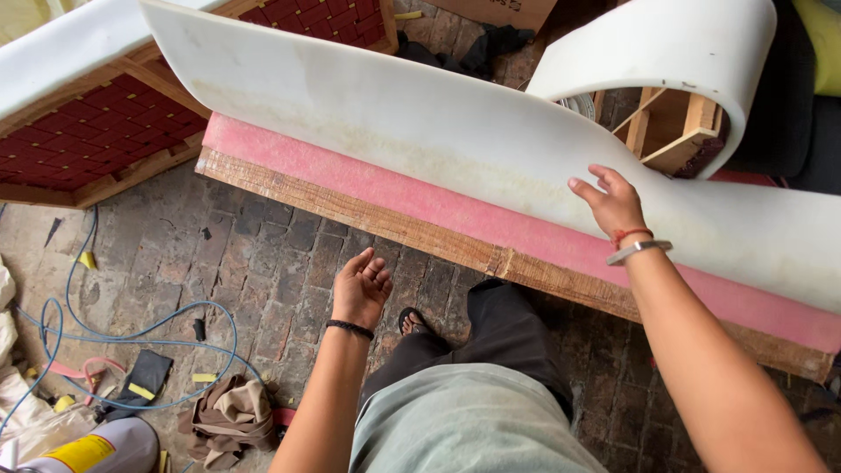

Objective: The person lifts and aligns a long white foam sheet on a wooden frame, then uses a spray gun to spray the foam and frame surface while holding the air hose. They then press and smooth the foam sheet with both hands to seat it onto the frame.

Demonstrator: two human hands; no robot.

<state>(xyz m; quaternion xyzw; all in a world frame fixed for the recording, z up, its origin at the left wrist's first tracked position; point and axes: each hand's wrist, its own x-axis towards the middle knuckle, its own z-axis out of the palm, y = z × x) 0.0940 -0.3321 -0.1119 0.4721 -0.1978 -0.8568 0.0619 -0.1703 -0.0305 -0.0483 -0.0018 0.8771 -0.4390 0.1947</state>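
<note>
So the biggest thing in front of you is that long white foam sheet (pixel 420 114), running from the upper left down to the right edge, with its far end curling up and over into a loop at the top right. It sits on a pink foam layer (pixel 491 219), and that rests along a rough wooden frame edge (pixel 420 232) running the same diagonal. Through the curl you can see bare timber framing (pixel 670 131). Up in the left corner there's another frame with red woven webbing (pixel 88 131) stretched across it and a white foam strip (pixel 61 44) along its top.

Under all that is a brick-paved floor (pixel 254 263). A blue hose or cable (pixel 131 337) loops across it at lower left, near a crumpled brown cloth (pixel 228 416) and a white canister with a yellow label (pixel 88 447) at the bottom edge.

Your right hand (pixel 609 201) is up on the white foam sheet, fingers spread and loose — touching its surface near the lower edge, not clamped on anything. There's a metal bangle and a red thread on that wrist. Your left hand (pixel 361 289) hangs in the air below the wooden edge, palm up, fingers relaxed and apart, holding nothing — black band on the wrist. Your sandalled foot (pixel 412 322) shows just beside it.
</note>
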